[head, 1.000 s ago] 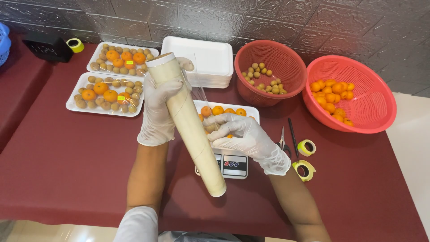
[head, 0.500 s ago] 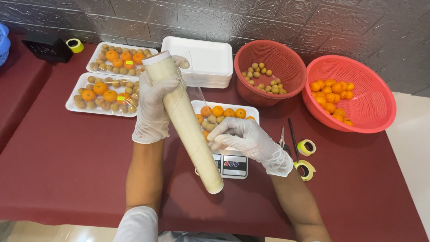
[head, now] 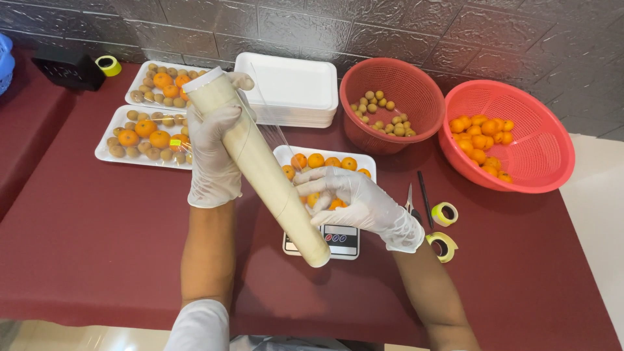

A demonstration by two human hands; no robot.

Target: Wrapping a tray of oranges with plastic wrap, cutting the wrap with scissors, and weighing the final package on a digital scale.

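The left hand [head: 213,153], gloved, was closed around the upper part of a roll of cling film [head: 257,166], which slanted from the far left down toward the person, its lower end hanging over a small digital scale [head: 323,239]. The right hand [head: 354,205], also gloved, lay with fingers spread and half open against the roll's side, apparently on the loose film; whether it pinched an edge could not be told. Beneath it a white foam tray of oranges and small brown fruit [head: 325,170] sat on the scale.

To do this well, the film wanted an even pull across the whole tray, with the roll kept level and close to the fruit so the sheet would not twist or cling to itself. The tray needed steadying, as a tug could slide it off the scale.

Two wrapped trays [head: 153,120] lay to the left on the maroon bench [head: 97,234], beside a stack of empty foam trays [head: 289,91].
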